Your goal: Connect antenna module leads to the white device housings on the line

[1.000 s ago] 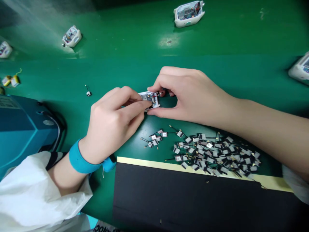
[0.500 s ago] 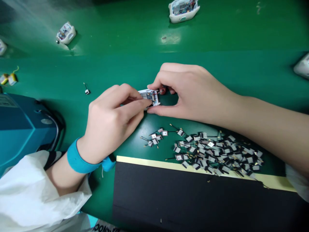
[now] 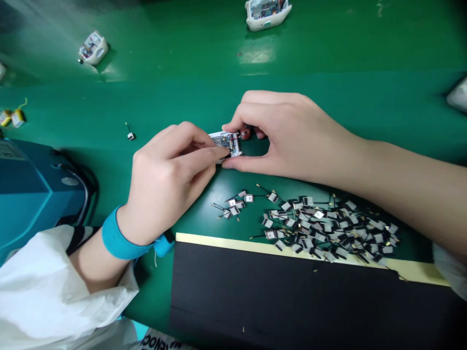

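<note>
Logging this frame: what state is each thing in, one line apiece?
Held case: open, circuit board showing
Right hand: gripping the case's end
Left hand: fingers over the board, partly hiding it
Top case: open
Upper-left case: open
Small wired parts: heaped loose, some overlapping the yellow strip
Lone wired part: lying apart
Wristband: worn, left wrist

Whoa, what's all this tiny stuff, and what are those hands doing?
Someone is handling a small white case with electronic parts inside. The left hand covers one end, a fingertip over the parts, while the right hand pinches the other end between thumb and finger. Nearer the person, a pile of little square pieces with thin black wires lies loose on the green table. Farther off sit other open white cases.
</note>
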Demonstrator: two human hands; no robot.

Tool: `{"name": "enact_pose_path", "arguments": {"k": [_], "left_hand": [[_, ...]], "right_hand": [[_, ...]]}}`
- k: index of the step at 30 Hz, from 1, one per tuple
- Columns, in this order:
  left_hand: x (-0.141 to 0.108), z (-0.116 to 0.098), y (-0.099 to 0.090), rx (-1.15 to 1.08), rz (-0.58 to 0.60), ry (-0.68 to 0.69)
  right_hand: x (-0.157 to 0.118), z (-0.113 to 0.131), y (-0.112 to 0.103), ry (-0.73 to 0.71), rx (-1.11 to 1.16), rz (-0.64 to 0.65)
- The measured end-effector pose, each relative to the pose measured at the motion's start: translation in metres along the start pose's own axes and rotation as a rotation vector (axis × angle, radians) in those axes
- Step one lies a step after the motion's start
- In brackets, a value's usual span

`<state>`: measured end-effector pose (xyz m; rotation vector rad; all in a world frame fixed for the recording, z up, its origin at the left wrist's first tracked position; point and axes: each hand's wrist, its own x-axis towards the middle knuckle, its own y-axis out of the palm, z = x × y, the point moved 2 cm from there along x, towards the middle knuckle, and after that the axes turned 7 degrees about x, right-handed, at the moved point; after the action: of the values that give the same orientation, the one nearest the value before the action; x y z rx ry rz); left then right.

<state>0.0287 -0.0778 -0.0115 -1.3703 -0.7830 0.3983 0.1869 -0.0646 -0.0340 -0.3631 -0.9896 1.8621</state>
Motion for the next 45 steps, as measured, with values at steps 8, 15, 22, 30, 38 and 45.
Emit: {"name": "enact_pose_path", "arguments": {"k": [8,15,22,30,38,45], "left_hand": [[0.0004,0.0001,0.0005,-0.015,-0.024,0.003],[0.0001,-0.0001,0.0014,-0.001,-0.047,0.023],[0.0003,0.0002,0.0019,-0.019,-0.028,-0.013],[-0.0005,0.0009,0.0028,-0.031,-0.026,-0.009],[-0.0005,0.0004,0.0016,-0.038,-0.011,-0.038],[-0.0002,0.0005,0.0013,-0.008,-0.048,0.002]], "right_hand": [[-0.0003,-0.0003,0.0001,-0.003,0.000,-0.001],[-0.0001,0.0000,-0.0002,-0.030,-0.019,-0.009],[0.0001,0.0005,-0.0004,-0.021,-0.018,-0.002],[-0.0002,0.0008,-0.0005,-0.025,-0.023,0.001],[-0.0002,0.0014,-0.0012,-0.026,-0.018,0.004],[-0.0004,0.0009,-0.0007,-0.017,-0.001,-0.001]]}}
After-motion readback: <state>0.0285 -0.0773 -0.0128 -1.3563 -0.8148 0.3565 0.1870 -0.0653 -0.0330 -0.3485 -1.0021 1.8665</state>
